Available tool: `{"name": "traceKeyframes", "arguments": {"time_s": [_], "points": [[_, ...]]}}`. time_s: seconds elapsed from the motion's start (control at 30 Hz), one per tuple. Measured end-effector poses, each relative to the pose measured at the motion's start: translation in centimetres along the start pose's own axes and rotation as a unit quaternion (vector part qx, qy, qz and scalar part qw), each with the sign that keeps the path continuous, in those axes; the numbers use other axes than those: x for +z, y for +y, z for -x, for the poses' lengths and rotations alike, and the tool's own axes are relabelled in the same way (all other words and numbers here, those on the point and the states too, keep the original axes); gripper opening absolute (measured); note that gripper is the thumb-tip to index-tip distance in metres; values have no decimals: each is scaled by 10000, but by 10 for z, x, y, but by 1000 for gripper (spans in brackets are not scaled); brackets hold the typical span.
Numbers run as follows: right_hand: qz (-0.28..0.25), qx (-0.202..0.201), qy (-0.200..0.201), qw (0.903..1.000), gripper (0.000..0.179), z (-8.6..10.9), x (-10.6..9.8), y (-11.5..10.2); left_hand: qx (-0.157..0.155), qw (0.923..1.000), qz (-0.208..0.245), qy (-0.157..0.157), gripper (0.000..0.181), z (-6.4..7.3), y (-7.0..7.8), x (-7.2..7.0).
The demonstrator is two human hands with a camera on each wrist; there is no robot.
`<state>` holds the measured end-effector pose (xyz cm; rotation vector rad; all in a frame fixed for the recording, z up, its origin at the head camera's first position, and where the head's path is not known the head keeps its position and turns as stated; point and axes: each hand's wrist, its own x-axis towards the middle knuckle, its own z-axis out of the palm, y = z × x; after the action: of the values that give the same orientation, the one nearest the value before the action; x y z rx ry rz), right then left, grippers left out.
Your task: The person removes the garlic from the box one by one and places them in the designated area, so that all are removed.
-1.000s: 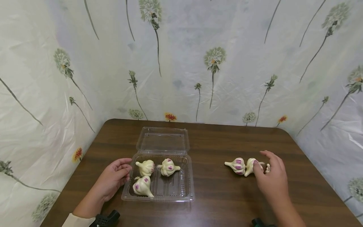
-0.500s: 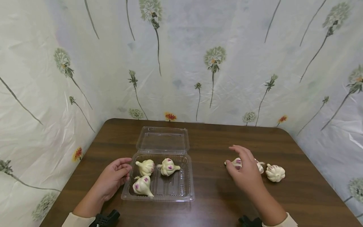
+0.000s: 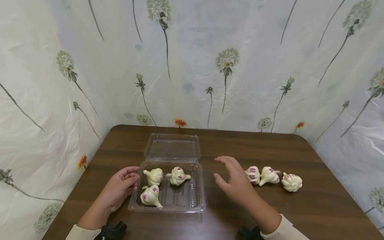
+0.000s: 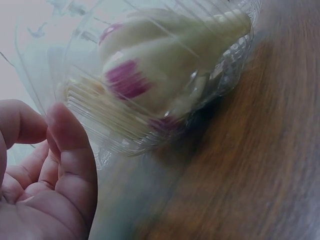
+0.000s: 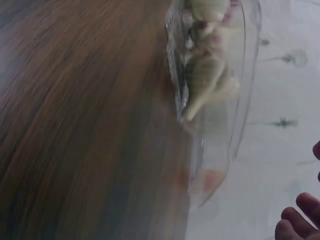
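Note:
A clear plastic clamshell container (image 3: 196, 200) stands with its lid laid back. Inside it are three garlic bulbs: one at back left (image 3: 154, 177), one at back right (image 3: 178, 176), one at front left (image 3: 151, 196). At the container's left rim my left hand (image 3: 121, 186) pinches the edge between thumb and index finger, as the left wrist view also shows. Between the container and the loose bulbs, my right hand (image 3: 235, 181) hangs over the table with fingers spread and nothing in them. In the right wrist view only a few of its fingertips (image 5: 305, 217) show.
Three more garlic bulbs lie in a row to the right: one partly behind my right hand (image 3: 253, 174), a middle one (image 3: 269, 175) and the rightmost (image 3: 291, 182). The brown wooden table (image 3: 228, 143) backs onto a flower-patterned sheet (image 3: 192, 60).
My right hand has swept left from over the loose bulbs toward the container, uncovering the rightmost and middle ones. My left hand and the container have stayed put.

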<state>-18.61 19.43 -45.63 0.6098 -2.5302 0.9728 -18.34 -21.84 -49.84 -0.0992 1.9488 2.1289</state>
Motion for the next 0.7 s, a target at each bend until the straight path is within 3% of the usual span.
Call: {"name": "traceKeyframes", "arguments": {"time_s": [0.33,0.7], "points": [[-52,-119,-345,9993,48,-10,19,-20,-6,10000,50,7,45,0,-2,0],[-382,131,-1246,9914,53,-25,34,-45,28,10000,60,-64,44,-1,-3,-1]]}}
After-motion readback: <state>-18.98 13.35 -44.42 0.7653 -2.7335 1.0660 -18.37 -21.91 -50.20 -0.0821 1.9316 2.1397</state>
